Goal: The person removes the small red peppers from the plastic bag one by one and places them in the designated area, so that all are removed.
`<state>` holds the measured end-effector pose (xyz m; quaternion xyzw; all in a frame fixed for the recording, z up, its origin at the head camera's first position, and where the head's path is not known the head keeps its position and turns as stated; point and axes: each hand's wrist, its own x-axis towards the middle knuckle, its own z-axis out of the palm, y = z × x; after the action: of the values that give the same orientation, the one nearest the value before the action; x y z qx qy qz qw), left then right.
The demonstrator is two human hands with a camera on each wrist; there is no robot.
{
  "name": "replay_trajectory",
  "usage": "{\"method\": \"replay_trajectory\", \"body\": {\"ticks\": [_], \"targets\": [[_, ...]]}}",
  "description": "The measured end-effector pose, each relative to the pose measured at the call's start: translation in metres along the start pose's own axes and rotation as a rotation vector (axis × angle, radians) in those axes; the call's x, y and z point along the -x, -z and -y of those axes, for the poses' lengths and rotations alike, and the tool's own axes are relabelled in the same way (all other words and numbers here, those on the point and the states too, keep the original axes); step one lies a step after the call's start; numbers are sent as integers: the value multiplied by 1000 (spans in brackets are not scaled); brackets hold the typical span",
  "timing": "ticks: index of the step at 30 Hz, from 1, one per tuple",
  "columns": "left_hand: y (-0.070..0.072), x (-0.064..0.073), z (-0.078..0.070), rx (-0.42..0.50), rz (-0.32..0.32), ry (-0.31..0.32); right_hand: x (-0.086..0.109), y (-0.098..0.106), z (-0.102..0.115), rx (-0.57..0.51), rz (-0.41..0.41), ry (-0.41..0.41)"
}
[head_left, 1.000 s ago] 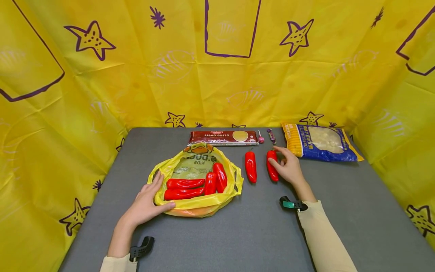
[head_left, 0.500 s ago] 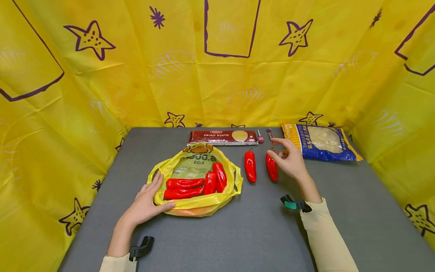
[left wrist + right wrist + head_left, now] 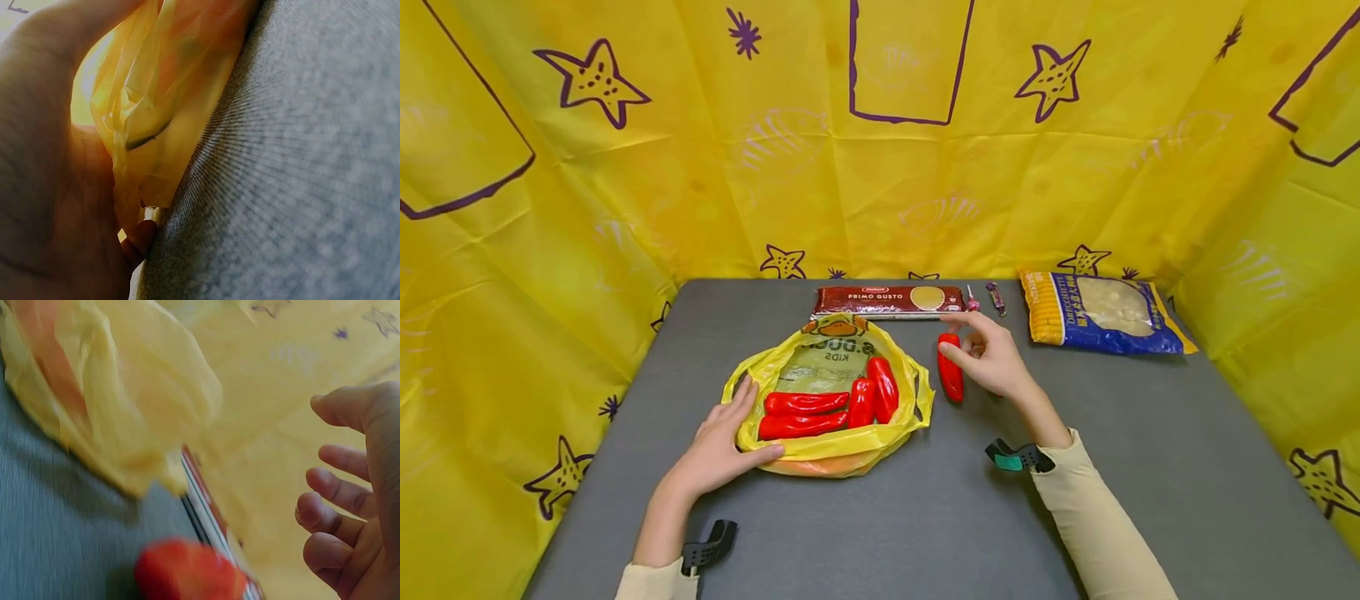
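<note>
My left hand (image 3: 718, 437) rests against the left side of a yellow plastic bag (image 3: 842, 465), fingers and thumb spread along its rim. Several glossy red peppers (image 3: 805, 425) lie inside the open bag. My right hand (image 3: 992, 358) is over a red pepper (image 3: 952, 383) on the table, right of the bag. In the right wrist view, its thumb and fingers stand apart with nothing between them, and a blurred red pepper (image 3: 187, 572) shows below. The other loose pepper is not visible, probably hidden by the right hand. The left wrist view shows the bag's side (image 3: 162, 125) beside the palm.
A brown Primo Gusto packet (image 3: 872, 300) lies along the back of the grey table (image 3: 880, 533). A pink lollipop (image 3: 973, 302) and a wrapped candy (image 3: 996, 298) lie beside it. A blue and yellow pasta bag (image 3: 1105, 312) is at back right. Yellow cloth walls surround the table.
My right hand has lifted off the right-hand loose pepper and moved left over the other one. My left hand and the bag stay in place.
</note>
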<state>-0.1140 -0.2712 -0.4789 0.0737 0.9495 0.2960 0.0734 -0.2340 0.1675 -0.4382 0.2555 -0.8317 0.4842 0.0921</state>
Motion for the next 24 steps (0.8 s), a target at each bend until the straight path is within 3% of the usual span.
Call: {"method": "replay_trajectory", "body": {"ticks": [11,16,24], "targets": [[1,-1,2,-14,0,15,-51,-52,50,-5,285,295],[0,-1,2,-8,-2,12,-73,-76,58,10,438,342],[2,1,0,12,3,7,-97,-113,64,48,674,322]]}}
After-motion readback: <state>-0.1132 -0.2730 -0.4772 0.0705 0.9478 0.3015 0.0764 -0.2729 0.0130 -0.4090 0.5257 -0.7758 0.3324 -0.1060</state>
